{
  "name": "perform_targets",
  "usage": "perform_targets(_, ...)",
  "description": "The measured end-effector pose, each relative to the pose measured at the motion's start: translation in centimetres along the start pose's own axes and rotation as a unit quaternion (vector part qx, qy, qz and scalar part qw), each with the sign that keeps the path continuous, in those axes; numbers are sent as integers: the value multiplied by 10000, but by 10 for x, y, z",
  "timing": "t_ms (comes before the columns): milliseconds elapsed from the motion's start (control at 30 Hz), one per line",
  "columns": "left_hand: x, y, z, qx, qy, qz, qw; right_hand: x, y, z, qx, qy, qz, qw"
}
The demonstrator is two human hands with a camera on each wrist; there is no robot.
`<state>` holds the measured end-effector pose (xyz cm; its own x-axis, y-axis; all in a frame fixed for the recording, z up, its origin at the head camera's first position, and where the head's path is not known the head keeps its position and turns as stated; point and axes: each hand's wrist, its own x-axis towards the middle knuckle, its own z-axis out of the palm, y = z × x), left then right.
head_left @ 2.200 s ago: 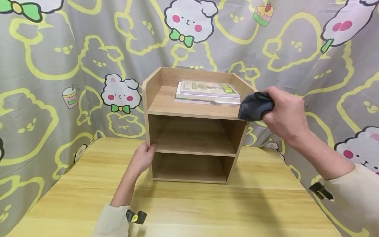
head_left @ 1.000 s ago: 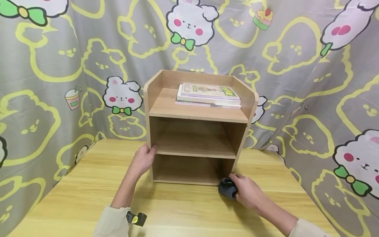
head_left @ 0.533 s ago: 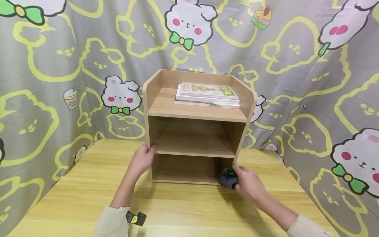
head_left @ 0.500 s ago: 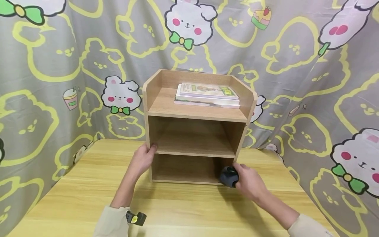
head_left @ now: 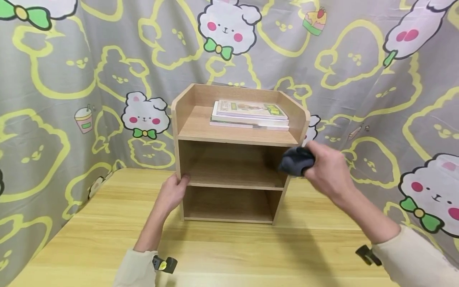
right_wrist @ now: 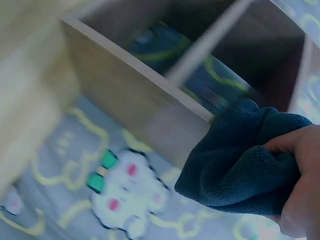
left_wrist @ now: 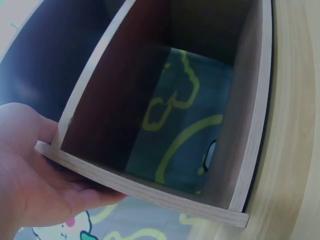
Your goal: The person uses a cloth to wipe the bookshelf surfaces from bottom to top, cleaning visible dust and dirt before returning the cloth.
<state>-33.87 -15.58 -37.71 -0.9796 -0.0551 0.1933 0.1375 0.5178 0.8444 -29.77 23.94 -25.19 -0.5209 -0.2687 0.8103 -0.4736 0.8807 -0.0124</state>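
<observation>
A small wooden shelf unit point(head_left: 236, 185) stands upright on the table, with a railed top and two open compartments below. My left hand point(head_left: 173, 193) grips the unit's left side panel at the height of the middle shelf. In the left wrist view the thumb of the left hand point(left_wrist: 30, 165) lies inside the panel and the fingers lie behind it. My right hand point(head_left: 331, 171) holds a bunched dark grey-blue cloth point(head_left: 296, 161) at the unit's right front edge, by the upper compartment. The cloth point(right_wrist: 240, 155) hides part of that edge in the right wrist view.
A short stack of books point(head_left: 250, 115) lies on the unit's top, inside the rails. The light wood table point(head_left: 222, 255) extends in front and to both sides. Grey curtains point(head_left: 118, 67) with cartoon prints hang close behind and at the sides.
My right hand first came down with the cloth from the top right corner to the bottom right corner, then rose back along the right edge. The left hand has kept its hold.
</observation>
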Motion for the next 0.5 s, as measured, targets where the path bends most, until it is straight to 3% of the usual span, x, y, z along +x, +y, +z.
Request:
perform_targets(167, 0, 0, 0, 32, 145, -7, 9999, 29, -4, -22, -128, 502, 75, 9986)
perform_targets(500, 1, 1, 1, -21, 85, 70, 9999, 59, -5, -37, 33, 1479, 86, 9890)
